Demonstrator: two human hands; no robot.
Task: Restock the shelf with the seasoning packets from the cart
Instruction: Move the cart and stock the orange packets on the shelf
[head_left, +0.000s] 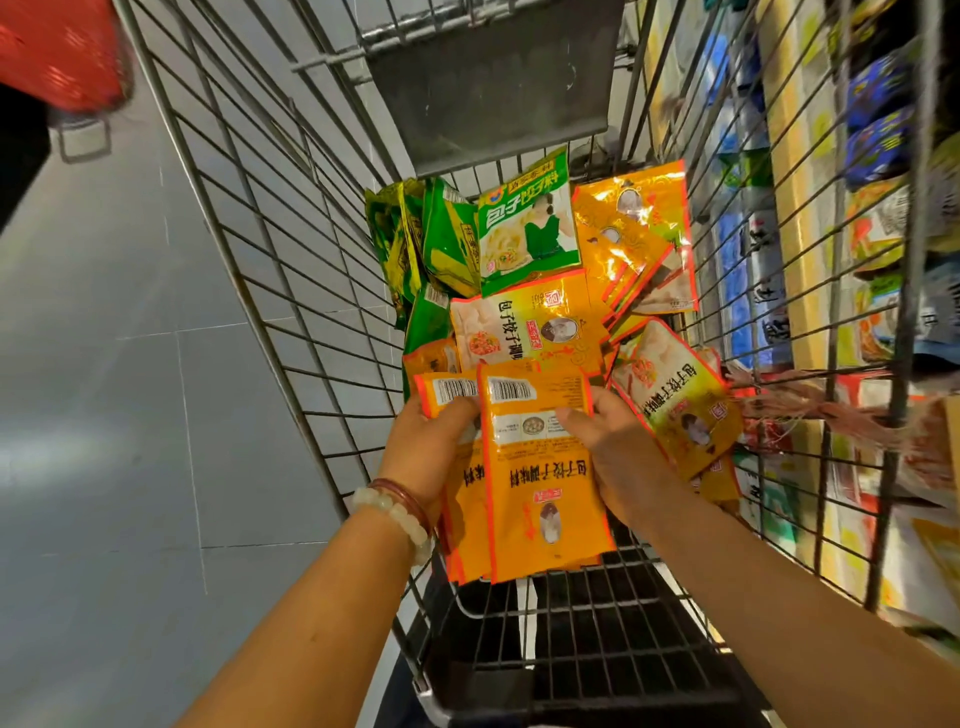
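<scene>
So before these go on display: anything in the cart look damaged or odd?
Nothing looks torn or spilled. The orange packets and green packets just lie jumbled in the cart, while both hands hold a back-side-up orange stack.

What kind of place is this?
Most likely a supermarket aisle: a wire shopping cart holds loose seasoning packets, and stocked retail shelves run along the right over a tiled floor.

Wire cart in the middle, loose packets heaped in its far end, held packets nearer between left hand and right hand, shelf right of the cart, floor left
</scene>
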